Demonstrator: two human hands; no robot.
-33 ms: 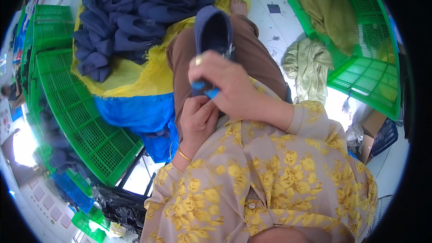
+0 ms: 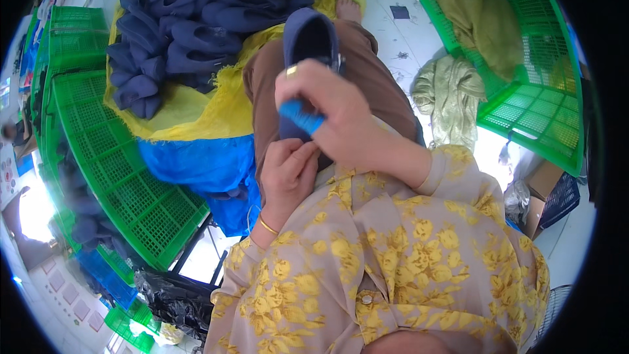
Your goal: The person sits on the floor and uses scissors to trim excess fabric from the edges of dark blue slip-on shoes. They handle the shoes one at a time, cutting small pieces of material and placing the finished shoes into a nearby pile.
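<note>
A dark blue slip-on shoe (image 2: 312, 21) lies lengthwise over my lap, its opening facing up. My left hand (image 2: 288, 174) is closed in a pinch at the shoe's near end. Above it, my right hand (image 2: 327, 101) curls over the middle of the shoe. It is closed round a small tool with a blue handle (image 2: 302, 118), which looks like thread snips. A small metallic bit shows past the fingers at the shoe's right edge. The right hand is somewhat blurred and hides part of the shoe.
A heap of similar shoes (image 2: 203, 33) fills a yellow sack (image 2: 190, 118) at the far left. Green crates stand on the left (image 2: 124, 164) and right (image 2: 524, 108). A pale cloth (image 2: 449, 95) hangs beside the right crate. A black plastic bag (image 2: 173, 298) lies lower left.
My right hand has turned slightly and shifted a little over the shoe, showing more of the blue handle. My left hand and the shoe stay nearly in place.
</note>
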